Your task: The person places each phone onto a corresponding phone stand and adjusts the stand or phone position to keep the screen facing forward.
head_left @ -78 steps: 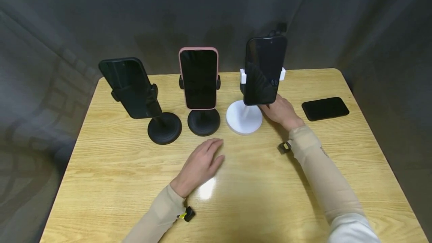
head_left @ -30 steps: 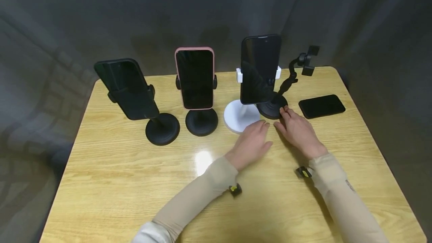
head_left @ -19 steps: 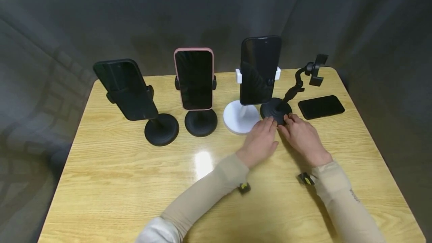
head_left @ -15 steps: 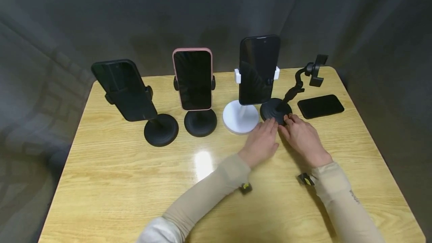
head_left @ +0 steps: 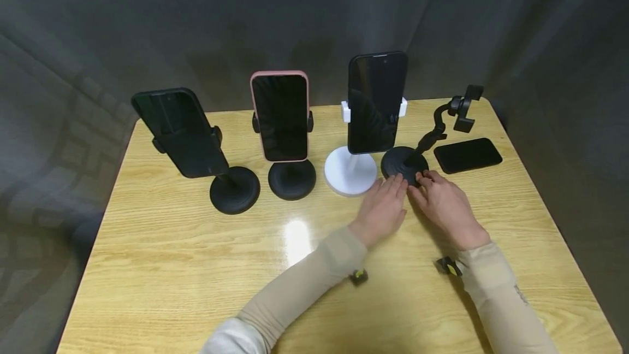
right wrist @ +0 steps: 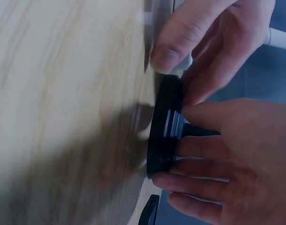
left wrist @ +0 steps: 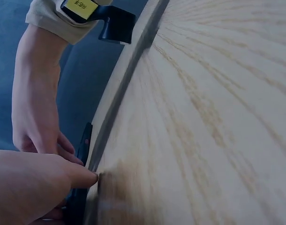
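Observation:
An empty black phone stand (head_left: 432, 135) stands right of the white phone stand (head_left: 351, 171), its clamp leaning up and to the right. At the front rim of its round base (right wrist: 166, 126), my right hand (head_left: 444, 201) curls its fingers along the edge, thumb on the near side. My left hand (head_left: 380, 209) lies beside it, fingers fairly straight, fingertips touching the base's front left rim. A black phone (head_left: 377, 102) sits upright in the white stand's clamp. Another black phone (head_left: 468, 155) lies flat on the table, right of the empty stand.
To the left, a pink-edged phone (head_left: 281, 116) stands in a black holder (head_left: 292, 180). Farther left a dark phone (head_left: 179, 133) tilts in another black holder (head_left: 235, 190). A dark curtain (head_left: 295, 15) hangs behind the wooden table (head_left: 172, 266).
The empty stand, mostly hidden behind the white stand's phone at first, has slid right and toward me. My left hand has crossed rightward to its base; my right hand has drawn back with it.

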A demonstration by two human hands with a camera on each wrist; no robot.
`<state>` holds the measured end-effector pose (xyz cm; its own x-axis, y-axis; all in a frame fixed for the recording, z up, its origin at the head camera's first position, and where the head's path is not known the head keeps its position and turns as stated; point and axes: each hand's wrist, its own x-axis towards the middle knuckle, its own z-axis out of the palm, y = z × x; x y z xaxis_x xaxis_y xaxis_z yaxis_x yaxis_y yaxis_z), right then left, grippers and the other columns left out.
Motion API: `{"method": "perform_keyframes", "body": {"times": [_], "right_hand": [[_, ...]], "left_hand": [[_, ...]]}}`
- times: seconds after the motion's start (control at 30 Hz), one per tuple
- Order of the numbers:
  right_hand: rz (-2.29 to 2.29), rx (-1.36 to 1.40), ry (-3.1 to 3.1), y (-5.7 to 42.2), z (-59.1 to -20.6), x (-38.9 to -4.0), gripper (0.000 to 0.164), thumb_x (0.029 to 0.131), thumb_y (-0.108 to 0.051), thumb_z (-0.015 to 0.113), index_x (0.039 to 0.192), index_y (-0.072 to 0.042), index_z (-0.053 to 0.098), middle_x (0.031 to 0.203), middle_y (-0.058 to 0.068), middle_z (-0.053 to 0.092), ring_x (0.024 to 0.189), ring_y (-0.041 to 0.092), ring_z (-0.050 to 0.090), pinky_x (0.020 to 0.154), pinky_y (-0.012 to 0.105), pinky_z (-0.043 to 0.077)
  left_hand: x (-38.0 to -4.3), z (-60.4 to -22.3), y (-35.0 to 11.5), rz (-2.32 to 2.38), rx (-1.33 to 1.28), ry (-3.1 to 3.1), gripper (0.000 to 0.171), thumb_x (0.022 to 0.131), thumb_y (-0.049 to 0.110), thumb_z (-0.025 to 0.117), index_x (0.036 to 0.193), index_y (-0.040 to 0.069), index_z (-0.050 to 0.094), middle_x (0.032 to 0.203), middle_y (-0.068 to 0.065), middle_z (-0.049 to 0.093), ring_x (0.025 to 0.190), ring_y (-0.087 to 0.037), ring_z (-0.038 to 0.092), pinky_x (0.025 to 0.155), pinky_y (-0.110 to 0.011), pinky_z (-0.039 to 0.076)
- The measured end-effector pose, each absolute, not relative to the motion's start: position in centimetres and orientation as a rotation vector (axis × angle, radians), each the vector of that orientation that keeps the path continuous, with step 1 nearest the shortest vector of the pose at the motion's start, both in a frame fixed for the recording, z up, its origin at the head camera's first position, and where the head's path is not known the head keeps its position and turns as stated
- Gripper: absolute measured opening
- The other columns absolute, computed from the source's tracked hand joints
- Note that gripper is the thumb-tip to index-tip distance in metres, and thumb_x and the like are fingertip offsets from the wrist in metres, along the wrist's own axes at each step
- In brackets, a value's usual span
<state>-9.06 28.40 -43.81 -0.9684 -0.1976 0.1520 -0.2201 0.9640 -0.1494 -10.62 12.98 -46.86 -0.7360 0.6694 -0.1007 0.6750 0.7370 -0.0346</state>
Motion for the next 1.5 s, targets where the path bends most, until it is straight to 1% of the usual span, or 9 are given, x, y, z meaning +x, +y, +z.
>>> {"method": "perform_keyframes", "body": {"times": [0.13, 0.3, 0.47, 0.6, 0.83, 1.03, 1.17, 1.37, 1.5], "right_hand": [[0.426, 0.256, -3.04, 29.3, -43.5, -9.3, 0.045, 0.095, -0.028, 0.053, 0.116, 0.01, 0.062, 0.114, 0.029, 0.057, 0.098, 0.044, 0.057, 0.077, 0.06, 0.049], [0.584, 0.256, -3.106, 31.0, -42.8, -10.3, 0.051, 0.098, -0.035, 0.046, 0.121, 0.008, 0.06, 0.118, 0.026, 0.056, 0.104, 0.044, 0.054, 0.082, 0.062, 0.045], [0.624, 0.32, -3.141, 32.3, -42.7, -12.1, 0.047, 0.1, -0.024, 0.043, 0.133, 0.01, 0.047, 0.134, 0.03, 0.045, 0.121, 0.045, 0.042, 0.097, 0.062, 0.037], [0.684, 0.366, -3.174, 32.5, -43.5, -13.7, 0.045, 0.101, -0.015, 0.038, 0.138, 0.01, 0.04, 0.142, 0.031, 0.037, 0.128, 0.044, 0.034, 0.103, 0.061, 0.03], [0.623, 0.379, -3.147, 32.2, -44.2, -14.5, 0.038, 0.094, 0.001, 0.042, 0.13, 0.01, 0.05, 0.134, 0.03, 0.047, 0.121, 0.045, 0.043, 0.099, 0.059, 0.037], [0.539, 0.341, -3.146, 31.9, -44.3, -13.7, 0.039, 0.093, 0.0, 0.043, 0.129, 0.012, 0.05, 0.134, 0.031, 0.047, 0.119, 0.046, 0.043, 0.098, 0.059, 0.037], [0.5, 0.308, -3.154, 31.8, -44.2, -13.1, 0.041, 0.092, 0.0, 0.043, 0.13, 0.012, 0.049, 0.136, 0.03, 0.045, 0.122, 0.045, 0.041, 0.1, 0.059, 0.036], [0.503, 0.28, -3.136, 31.7, -44.3, -12.7, 0.042, 0.09, 0.001, 0.043, 0.129, 0.013, 0.049, 0.135, 0.03, 0.046, 0.121, 0.046, 0.042, 0.098, 0.059, 0.037], [0.506, 0.271, -3.117, 31.5, -44.2, -12.5, 0.042, 0.089, 0.002, 0.044, 0.128, 0.013, 0.05, 0.132, 0.032, 0.048, 0.119, 0.046, 0.043, 0.098, 0.059, 0.037]], "left_hand": [[-10.6, -46.9, 13.3, -0.139, 1.08, 2.88, 0.066, 0.096, 0.05, 0.041, 0.151, 0.017, 0.027, 0.156, -0.001, 0.022, 0.14, -0.015, 0.019, 0.116, -0.034, 0.017], [-10.5, -47.1, 13.7, -0.203, 1.055, 2.903, 0.062, 0.098, 0.048, 0.036, 0.151, 0.018, 0.027, 0.156, 0.001, 0.022, 0.14, -0.015, 0.019, 0.116, -0.036, 0.017], [-10.2, -47.0, 13.8, -0.226, 1.051, 2.924, 0.057, 0.1, 0.044, 0.034, 0.15, 0.018, 0.029, 0.155, 0.001, 0.025, 0.139, -0.016, 0.022, 0.115, -0.036, 0.02], [-10.0, -47.0, 13.8, -0.224, 1.046, 2.937, 0.053, 0.102, 0.04, 0.032, 0.15, 0.017, 0.031, 0.155, 0.0, 0.026, 0.139, -0.016, 0.023, 0.114, -0.035, 0.021], [-9.9, -47.1, 13.9, -0.26, 1.077, 3.01, 0.05, 0.103, 0.038, 0.029, 0.147, 0.015, 0.037, 0.151, -0.001, 0.035, 0.136, -0.016, 0.03, 0.113, -0.032, 0.024], [-10.2, -47.1, 14.0, -0.318, 1.101, 2.987, 0.047, 0.104, 0.033, 0.028, 0.145, 0.015, 0.04, 0.15, -0.001, 0.036, 0.135, -0.016, 0.032, 0.113, -0.03, 0.024], [-10.6, -47.1, 14.0, -0.315, 1.107, 2.982, 0.044, 0.104, 0.029, 0.031, 0.144, 0.015, 0.041, 0.149, -0.001, 0.038, 0.134, -0.016, 0.033, 0.113, -0.029, 0.025], [-11.2, -47.1, 14.0, -0.209, 1.112, 3.025, 0.044, 0.102, 0.036, 0.034, 0.136, 0.014, 0.05, 0.144, -0.002, 0.045, 0.13, -0.016, 0.039, 0.11, -0.027, 0.03], [-11.5, -46.5, 14.2, -0.184, 1.068, 3.004, 0.048, 0.101, 0.044, 0.035, 0.134, 0.014, 0.052, 0.142, -0.003, 0.047, 0.13, -0.017, 0.039, 0.11, -0.028, 0.03]]}}
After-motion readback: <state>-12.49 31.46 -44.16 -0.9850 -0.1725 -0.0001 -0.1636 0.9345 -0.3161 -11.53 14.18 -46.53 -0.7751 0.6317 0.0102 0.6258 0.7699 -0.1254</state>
